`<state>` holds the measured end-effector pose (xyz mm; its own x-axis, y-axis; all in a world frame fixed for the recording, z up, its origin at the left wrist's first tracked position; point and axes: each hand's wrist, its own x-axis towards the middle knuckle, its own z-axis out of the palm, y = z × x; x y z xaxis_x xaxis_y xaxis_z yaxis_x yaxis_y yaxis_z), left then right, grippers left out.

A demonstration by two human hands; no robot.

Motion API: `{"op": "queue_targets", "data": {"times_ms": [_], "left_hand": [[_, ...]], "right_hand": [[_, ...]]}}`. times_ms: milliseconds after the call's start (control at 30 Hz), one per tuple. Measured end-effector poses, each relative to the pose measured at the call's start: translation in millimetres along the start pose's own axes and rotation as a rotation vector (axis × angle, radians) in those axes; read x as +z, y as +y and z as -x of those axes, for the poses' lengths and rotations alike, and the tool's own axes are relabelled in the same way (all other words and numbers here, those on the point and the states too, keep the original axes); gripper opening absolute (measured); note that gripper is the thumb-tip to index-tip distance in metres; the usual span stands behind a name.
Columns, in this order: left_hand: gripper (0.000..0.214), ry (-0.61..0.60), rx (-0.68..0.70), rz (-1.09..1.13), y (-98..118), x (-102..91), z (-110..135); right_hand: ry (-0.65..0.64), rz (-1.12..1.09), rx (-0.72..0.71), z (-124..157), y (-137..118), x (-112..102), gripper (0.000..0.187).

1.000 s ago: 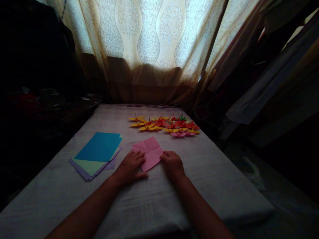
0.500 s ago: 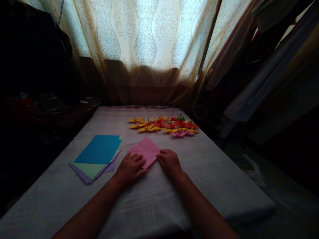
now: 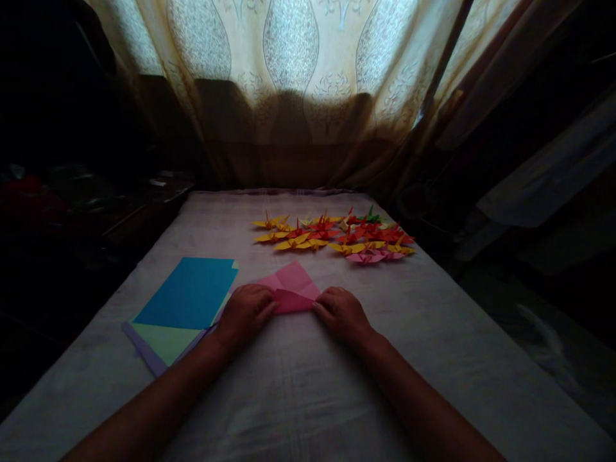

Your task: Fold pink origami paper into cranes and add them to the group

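Note:
A square of pink origami paper (image 3: 296, 282) lies on the cloth-covered table with a corner pointing away from me. Its near part is lifted and bent up toward the middle. My left hand (image 3: 248, 312) pinches the left end of the bent edge between thumb and fingers. At the right end, my right hand (image 3: 342, 313) grips the paper the same way. Creases cross the paper's far half. Beside my left forearm is a stack of coloured paper, a blue sheet (image 3: 190, 292) on top of pale green (image 3: 166, 341) and purple sheets (image 3: 139, 346).
Beyond the pink paper stand several folded paper cranes in yellow (image 3: 293, 242), red (image 3: 370, 231), pink (image 3: 368, 256) and green (image 3: 370, 216). The table (image 3: 298, 398) has a pale checked cloth. A patterned curtain (image 3: 289, 115) hangs behind it. Dark clutter lines both sides.
The near corner of the pink paper has been raised and bent away from me. My left hand has gone from lying spread on the paper to pinching its edge. The view has shifted.

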<state>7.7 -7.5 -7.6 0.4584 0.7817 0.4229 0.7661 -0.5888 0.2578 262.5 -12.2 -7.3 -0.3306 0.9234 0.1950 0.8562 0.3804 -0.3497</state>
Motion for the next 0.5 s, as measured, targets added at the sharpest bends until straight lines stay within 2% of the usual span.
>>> {"op": "queue_targets", "data": {"times_ms": [100,133,167,233,333,400,500], "left_hand": [[0.032,0.194,-0.013,-0.122,3,0.0,-1],[0.037,0.209,0.025,-0.178,8,0.6,1],[0.038,0.207,0.119,-0.216,16,1.5,3],[0.038,0.142,0.294,-0.229,33,4.6,11],[0.034,0.039,0.349,-0.207,51,10.5,20],[0.036,0.004,0.355,-0.223,52,12.9,23],[0.045,-0.072,0.362,-0.279,42,13.0,21]], "right_hand": [[0.054,0.042,-0.043,-3,-6,9,0.019],[0.078,0.043,-0.059,-2,-8,12,0.018],[0.099,0.035,-0.073,-1,-9,15,0.017],[0.134,0.009,-0.079,3,-11,19,0.015],[0.141,-0.039,-0.075,7,-11,21,0.014],[0.134,-0.068,-0.071,9,-10,20,0.014],[0.138,-0.111,-0.059,8,-9,20,0.012]]}}
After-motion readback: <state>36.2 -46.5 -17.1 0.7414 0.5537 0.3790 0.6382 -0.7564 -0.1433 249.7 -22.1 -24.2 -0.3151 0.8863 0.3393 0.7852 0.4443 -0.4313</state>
